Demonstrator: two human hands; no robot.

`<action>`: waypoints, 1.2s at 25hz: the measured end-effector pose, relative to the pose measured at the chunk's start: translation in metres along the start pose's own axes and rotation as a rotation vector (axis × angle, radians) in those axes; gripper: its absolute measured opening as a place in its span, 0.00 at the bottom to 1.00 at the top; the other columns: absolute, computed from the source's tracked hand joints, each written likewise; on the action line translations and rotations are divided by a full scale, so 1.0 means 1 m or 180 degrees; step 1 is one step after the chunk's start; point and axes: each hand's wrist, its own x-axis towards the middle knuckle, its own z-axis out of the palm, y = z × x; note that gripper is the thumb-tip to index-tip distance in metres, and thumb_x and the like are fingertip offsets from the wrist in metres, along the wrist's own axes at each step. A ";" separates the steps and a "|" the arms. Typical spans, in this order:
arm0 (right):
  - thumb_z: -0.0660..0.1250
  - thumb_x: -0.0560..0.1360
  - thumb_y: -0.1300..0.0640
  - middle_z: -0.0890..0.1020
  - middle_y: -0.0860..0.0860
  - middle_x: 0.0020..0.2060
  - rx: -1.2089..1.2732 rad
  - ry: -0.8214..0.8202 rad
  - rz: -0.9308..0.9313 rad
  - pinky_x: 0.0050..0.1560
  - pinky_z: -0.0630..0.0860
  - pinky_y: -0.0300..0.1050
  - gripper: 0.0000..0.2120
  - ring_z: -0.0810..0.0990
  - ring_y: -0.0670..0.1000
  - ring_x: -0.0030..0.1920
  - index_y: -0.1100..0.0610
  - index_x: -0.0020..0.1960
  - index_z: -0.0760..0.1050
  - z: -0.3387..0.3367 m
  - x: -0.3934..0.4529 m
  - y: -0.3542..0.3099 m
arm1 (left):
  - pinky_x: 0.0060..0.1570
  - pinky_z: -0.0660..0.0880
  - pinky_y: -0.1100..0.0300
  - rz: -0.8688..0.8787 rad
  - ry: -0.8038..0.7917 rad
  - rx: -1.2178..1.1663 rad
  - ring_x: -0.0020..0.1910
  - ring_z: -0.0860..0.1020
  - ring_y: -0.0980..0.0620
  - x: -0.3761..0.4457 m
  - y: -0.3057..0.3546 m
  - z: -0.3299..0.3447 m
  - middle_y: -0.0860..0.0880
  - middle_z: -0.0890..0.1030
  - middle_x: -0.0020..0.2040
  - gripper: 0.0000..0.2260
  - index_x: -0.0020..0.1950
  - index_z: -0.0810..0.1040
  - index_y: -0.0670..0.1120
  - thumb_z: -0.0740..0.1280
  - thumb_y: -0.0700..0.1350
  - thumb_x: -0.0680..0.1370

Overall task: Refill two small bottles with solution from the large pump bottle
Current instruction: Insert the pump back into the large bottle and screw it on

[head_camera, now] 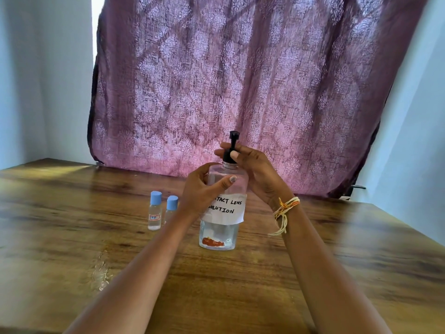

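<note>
Two hands: both on the pump bottle (222, 208), which stands upright on the table near its middle.
Curtain (240, 80): purple patterned cloth behind the pump bottle, filling most of the far side; pale wall on either side of it.
Table (72, 237): wooden top; far edge runs behind the pump bottle under the curtain, the right edge slants off to its right. Bare wood lies to the left of the small bottles, to the right of the pump bottle and in front of it between the forearms. Wet-looking patch (102, 273) well in front and to the left of the pump bottle.
Pump bottle: clear, liquid inside, handwritten paper label; first letters of the label hidden by the left hand.
Left hand (204, 189): fingers and thumb wrapped round the upper body of the pump bottle, holding it.
Right hand (252, 169): fingers curled round the black pump collar (228, 155), gripping it; thread bracelet (285, 208) at the wrist.
Small bottles: two, blue caps, standing just left of the pump bottle; left one (154, 210) in full view, right one (171, 208) partly hidden by the left forearm.
Pump spout: cannot make out its direction.
</note>
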 end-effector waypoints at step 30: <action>0.79 0.64 0.57 0.82 0.47 0.56 -0.2026 0.0626 0.0969 0.62 0.76 0.55 0.28 0.80 0.50 0.57 0.46 0.60 0.72 0.007 -0.094 0.080 | 0.40 0.80 0.64 -0.0867 -0.0357 0.0359 0.47 0.84 0.56 -0.045 -0.010 -0.014 0.56 0.85 0.49 0.26 0.56 0.74 0.56 0.78 0.59 0.62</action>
